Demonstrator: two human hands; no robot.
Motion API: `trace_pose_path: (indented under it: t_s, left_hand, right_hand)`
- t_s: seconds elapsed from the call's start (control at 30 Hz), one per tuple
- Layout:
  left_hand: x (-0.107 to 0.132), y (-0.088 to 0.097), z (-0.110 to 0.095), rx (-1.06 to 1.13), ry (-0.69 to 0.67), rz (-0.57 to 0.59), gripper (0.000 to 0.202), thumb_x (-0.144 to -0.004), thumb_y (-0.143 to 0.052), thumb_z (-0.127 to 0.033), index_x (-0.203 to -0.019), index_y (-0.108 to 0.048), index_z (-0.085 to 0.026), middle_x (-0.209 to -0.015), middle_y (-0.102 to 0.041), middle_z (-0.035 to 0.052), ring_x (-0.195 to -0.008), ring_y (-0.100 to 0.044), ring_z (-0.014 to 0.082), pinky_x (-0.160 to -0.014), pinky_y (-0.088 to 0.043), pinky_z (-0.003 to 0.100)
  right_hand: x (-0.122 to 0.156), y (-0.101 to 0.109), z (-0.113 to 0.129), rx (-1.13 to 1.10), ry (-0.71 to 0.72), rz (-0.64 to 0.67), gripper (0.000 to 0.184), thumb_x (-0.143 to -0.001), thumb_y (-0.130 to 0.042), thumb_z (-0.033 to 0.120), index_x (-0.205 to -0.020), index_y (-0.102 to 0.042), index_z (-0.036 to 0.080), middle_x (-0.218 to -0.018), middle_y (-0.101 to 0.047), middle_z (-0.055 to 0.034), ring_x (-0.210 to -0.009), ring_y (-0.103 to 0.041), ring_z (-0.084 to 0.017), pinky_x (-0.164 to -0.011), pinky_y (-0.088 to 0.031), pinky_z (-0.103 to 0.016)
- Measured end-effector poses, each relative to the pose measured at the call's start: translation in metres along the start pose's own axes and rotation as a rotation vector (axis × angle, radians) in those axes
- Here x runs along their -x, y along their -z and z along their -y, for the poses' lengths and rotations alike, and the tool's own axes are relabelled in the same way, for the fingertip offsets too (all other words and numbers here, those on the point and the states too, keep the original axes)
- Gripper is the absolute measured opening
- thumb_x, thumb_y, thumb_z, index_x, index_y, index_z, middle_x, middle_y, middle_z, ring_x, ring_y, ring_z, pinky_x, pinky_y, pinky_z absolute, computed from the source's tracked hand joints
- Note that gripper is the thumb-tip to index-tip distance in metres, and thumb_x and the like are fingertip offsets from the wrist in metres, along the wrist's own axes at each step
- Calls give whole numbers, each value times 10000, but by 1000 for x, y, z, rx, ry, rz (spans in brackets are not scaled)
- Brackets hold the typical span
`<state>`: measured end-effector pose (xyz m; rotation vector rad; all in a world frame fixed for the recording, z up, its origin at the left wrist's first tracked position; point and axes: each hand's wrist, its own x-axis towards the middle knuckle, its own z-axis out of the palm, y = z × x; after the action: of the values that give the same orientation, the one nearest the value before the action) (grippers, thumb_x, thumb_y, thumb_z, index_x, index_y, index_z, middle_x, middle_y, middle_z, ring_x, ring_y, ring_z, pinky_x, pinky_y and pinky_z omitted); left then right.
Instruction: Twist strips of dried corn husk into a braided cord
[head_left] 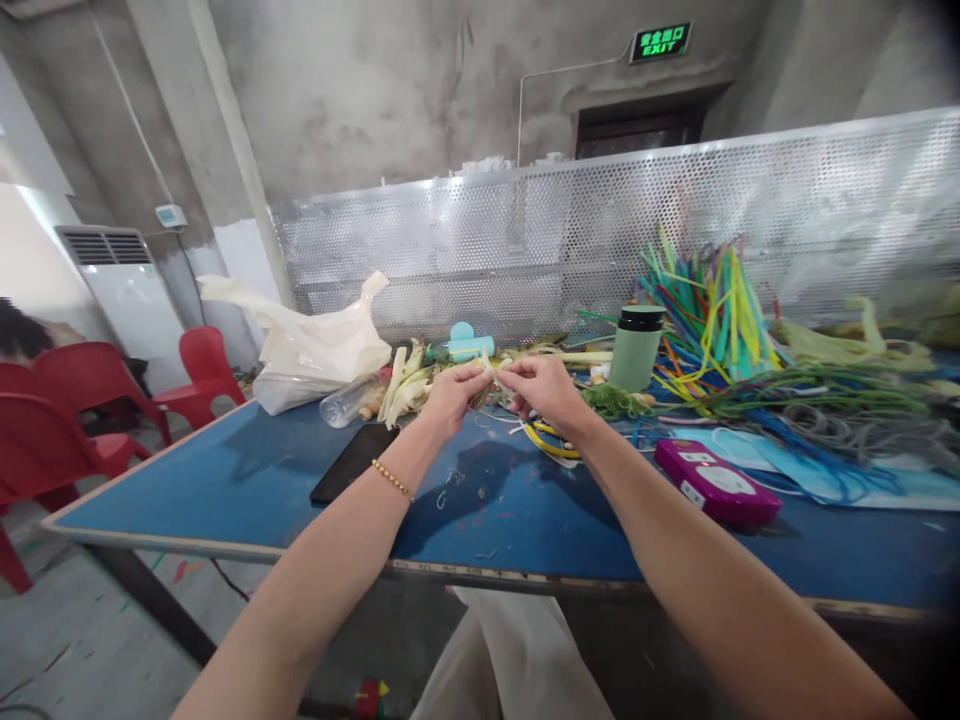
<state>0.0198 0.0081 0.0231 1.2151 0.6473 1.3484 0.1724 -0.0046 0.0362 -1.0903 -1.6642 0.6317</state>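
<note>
My left hand (454,392) and my right hand (549,392) meet over the blue table (247,490), fingertips almost touching. Between them is a small pale husk strip (488,362), pinched by both hands; its finer shape is too small to make out. Just left of my left hand lie pale, dried corn husks (405,388). Below my right hand, a yellow coil (551,442) rests on the tabletop. A black tablet or phone (352,463) lies flat beside my left forearm.
A white plastic bag (319,345) and a clear bottle (346,405) stand at the left. On the right are a green tumbler (634,350), bundled coloured strips (720,310), grey cords (862,430) and a purple box (716,482). A perforated metal panel (450,240) runs behind.
</note>
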Motion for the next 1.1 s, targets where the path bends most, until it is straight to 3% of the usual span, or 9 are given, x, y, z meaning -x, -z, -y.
trace_pose_path:
  t_s: [0.1, 0.27, 0.43, 0.63, 0.93, 1.1]
  left_hand:
    - [1, -2, 2, -16, -32, 27, 184, -646, -809, -240, -728, -714, -105, -658, -657, 23, -557, -528, 67, -556, -408, 215]
    - [1, -3, -1, 43, 14, 4, 156, -609, -815, -140, -713, -712, -86, -709, -664, 37, -603, -537, 62, -582, -429, 201]
    - [1, -3, -3, 91, 113, -53, 110, -635, -780, -58, -723, -713, -68, -698, -643, 43, -601, -534, 61, -575, -439, 200]
    - [1, -4, -3, 127, 138, -103, 72, -691, -722, -7, -721, -702, -69, -728, -637, 50, -595, -530, 54, -568, -442, 202]
    - [6, -9, -8, 191, 155, -92, 79, -744, -667, 6, -736, -679, -71, -677, -616, 23, -564, -520, 45, -568, -444, 184]
    - [3, -6, -6, 153, 125, -34, 108, -670, -758, -55, -736, -675, -76, -697, -648, 44, -608, -576, 84, -616, -468, 227]
  right_hand:
    - [0, -1, -2, -129, -36, 26, 312, -674, -766, 428, -705, -633, 148, -571, -643, -40, -467, -591, -148, -395, -470, -233]
    - [-1, 0, -3, -172, -13, 32, 340, -650, -785, 444, -655, -612, 151, -502, -589, -13, -443, -546, -121, -423, -503, -242]
    - [-1, 0, 0, -172, -13, 20, 249, -671, -749, 360, -681, -622, 146, -459, -554, 19, -399, -501, -100, -404, -462, -225]
    - [0, 0, 5, -159, -25, -15, 151, -682, -693, 266, -685, -610, 139, -421, -517, 41, -363, -450, -79, -375, -382, -198]
    - [0, -1, 5, -202, -25, -20, 233, -658, -725, 347, -677, -619, 140, -396, -486, 51, -347, -405, -67, -365, -329, -200]
    - [-1, -1, 3, -224, -22, -28, 229, -640, -722, 350, -666, -616, 148, -402, -496, 49, -352, -406, -70, -366, -323, -205]
